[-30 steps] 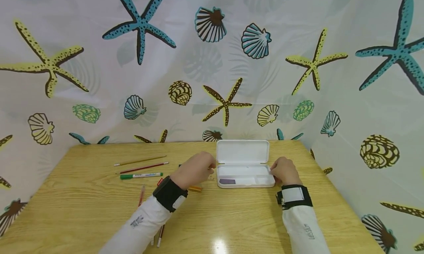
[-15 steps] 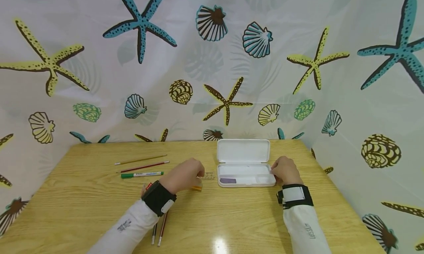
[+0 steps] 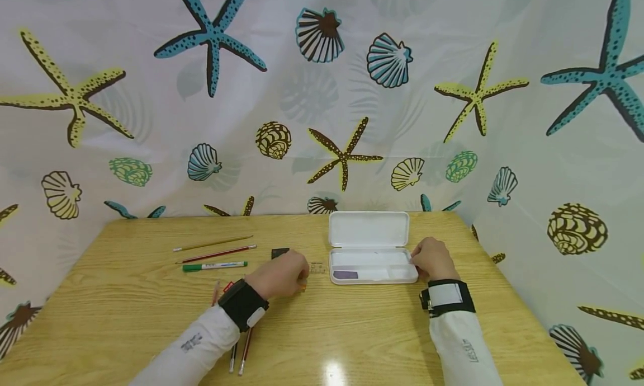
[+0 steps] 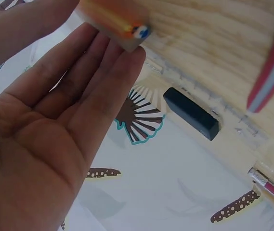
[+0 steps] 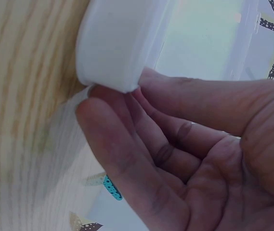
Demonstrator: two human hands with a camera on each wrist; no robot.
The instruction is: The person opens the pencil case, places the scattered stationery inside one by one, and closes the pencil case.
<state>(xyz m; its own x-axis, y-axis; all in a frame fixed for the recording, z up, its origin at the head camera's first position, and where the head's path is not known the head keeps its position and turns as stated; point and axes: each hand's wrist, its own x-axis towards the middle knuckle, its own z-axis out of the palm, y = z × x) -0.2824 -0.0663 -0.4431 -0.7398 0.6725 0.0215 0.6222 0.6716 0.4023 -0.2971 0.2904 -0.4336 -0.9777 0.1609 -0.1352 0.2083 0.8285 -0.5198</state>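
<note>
My left hand (image 3: 282, 274) is low over the table, left of the white pencil case (image 3: 372, 279). Its thumb and fingertips pinch a small orange block (image 4: 115, 21) with a blue and white spot at one end; its kind is blurred. From the head view, the hand covers most of that block. My right hand (image 3: 434, 260) grips the right end of the case, thumb on the rim and fingers curled below it, as the right wrist view shows. The case stands with its lid (image 3: 369, 230) up, and a purple flat piece (image 3: 345, 274) lies in its front left compartment.
Just behind the left hand is a black block (image 3: 280, 253); a clear ruler (image 3: 317, 267) lies towards the case. Further left are a yellow pencil (image 3: 213, 243), a red pencil (image 3: 216, 254) and a green marker (image 3: 214, 266). More pencils (image 3: 245, 352) lie by the left forearm.
My left hand has drawn back leftward from beside the case and come down onto the orange block, which lay on the table. The right hand keeps its hold on the case.
</note>
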